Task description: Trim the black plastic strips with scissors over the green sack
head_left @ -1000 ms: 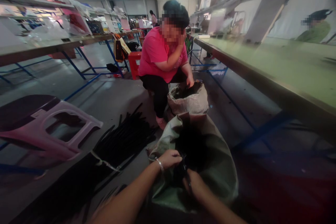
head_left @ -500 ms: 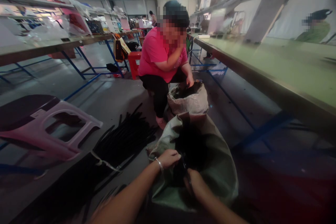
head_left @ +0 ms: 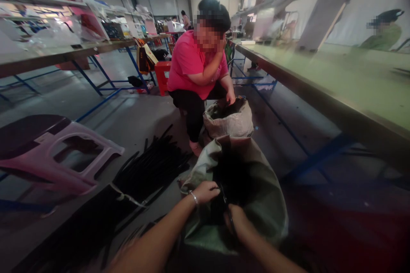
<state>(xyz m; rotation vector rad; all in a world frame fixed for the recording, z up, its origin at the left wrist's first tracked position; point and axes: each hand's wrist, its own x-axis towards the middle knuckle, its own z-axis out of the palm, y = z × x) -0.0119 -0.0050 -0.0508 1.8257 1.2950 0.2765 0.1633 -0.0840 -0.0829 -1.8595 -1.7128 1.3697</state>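
Note:
Over the mouth of a pale green woven sack [head_left: 269, 209], my left hand [head_left: 206, 192] is closed in a pinch. Something small and dark shows at its fingertips, too dim to name. My right hand [head_left: 239, 222] wraps around the dark handles of a pair of scissors [head_left: 224, 196], whose blades point up toward the left fingertips. A mass of black material [head_left: 235, 175] fills the sack, its pieces not distinguishable. Left of the sack, a bundle of long black tubes or strips [head_left: 150, 166], tied with a pale cord [head_left: 123, 194], lies on the floor.
Across from me a seated person in a pink shirt [head_left: 188, 59] has one hand at a second sack [head_left: 229, 123]. A pink plastic stool [head_left: 77, 153] stands at left. Long workbenches [head_left: 320, 76] with blue legs run along both sides. A red stool [head_left: 162, 77] is farther back.
Both hands keep nearly the same position over the sack, the scissors still in the right one. The view has shifted slightly. The seated person's head has turned a little.

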